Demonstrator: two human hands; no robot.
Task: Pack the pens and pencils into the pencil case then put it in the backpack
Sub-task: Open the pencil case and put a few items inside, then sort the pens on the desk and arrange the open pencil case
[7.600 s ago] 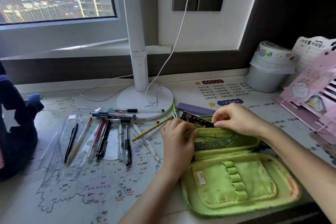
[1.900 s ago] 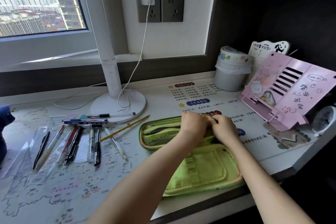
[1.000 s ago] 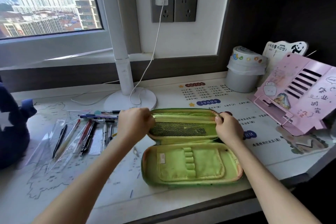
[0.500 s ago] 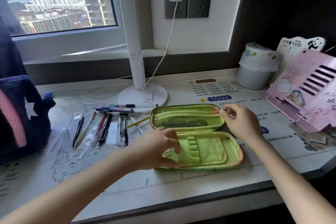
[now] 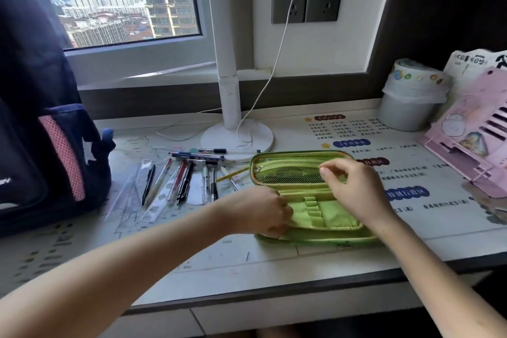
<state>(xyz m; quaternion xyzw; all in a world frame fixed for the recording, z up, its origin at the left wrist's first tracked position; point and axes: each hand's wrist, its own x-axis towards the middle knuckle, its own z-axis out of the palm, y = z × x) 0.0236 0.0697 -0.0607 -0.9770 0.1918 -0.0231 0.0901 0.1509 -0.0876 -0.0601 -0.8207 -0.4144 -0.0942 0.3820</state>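
Observation:
A green pencil case (image 5: pixel 290 173) lies open on the desk, its mesh pocket at the back and a flap with pen loops at the front. My left hand (image 5: pixel 263 214) grips the left edge of that front flap. My right hand (image 5: pixel 354 189) hovers over the case's middle with thumb and forefinger pinched near the mesh pocket; whether it holds anything I cannot tell. Several pens and pencils (image 5: pixel 186 181) lie in a row to the left of the case, with clear rulers (image 5: pixel 131 197) among them. A dark blue backpack (image 5: pixel 35 132) stands at the far left.
A white desk lamp (image 5: pixel 236 137) stands behind the pens, its cable running to a wall socket (image 5: pixel 288 0). A white lined bin (image 5: pixel 411 99) and a pink book stand (image 5: pixel 472 145) sit at the right. The desk's front edge (image 5: pixel 274 299) is close below the case.
The camera has swung left, so more of the backpack shows. My left hand has closed on the case's front flap. My right hand has moved left from the case's right end to its middle.

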